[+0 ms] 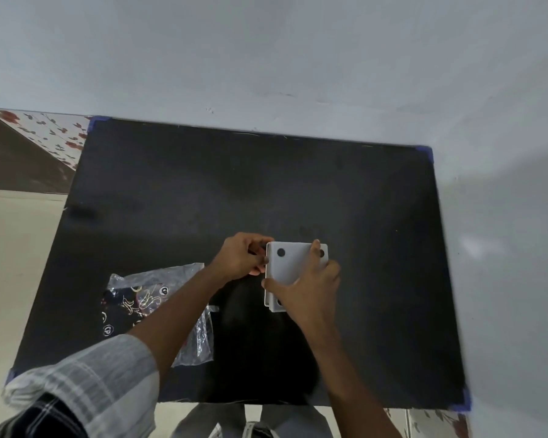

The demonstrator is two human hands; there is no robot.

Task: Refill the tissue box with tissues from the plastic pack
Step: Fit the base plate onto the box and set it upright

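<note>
A white square tissue box (290,263) lies upside down near the middle of the black table top, with dark round pads showing on its underside. My right hand (307,284) rests on top of the box and grips it, covering its near right part. My left hand (242,254) pinches the box's left edge with curled fingers. The clear plastic pack (149,298), printed with dark and gold patterns, lies flat on the table to the left, partly under my left forearm. No tissues are visible.
The black mat (203,191) covers the table, held by blue tape at its corners (426,151). A pale wall stands behind and to the right. A floral tiled floor strip (49,131) shows at the far left.
</note>
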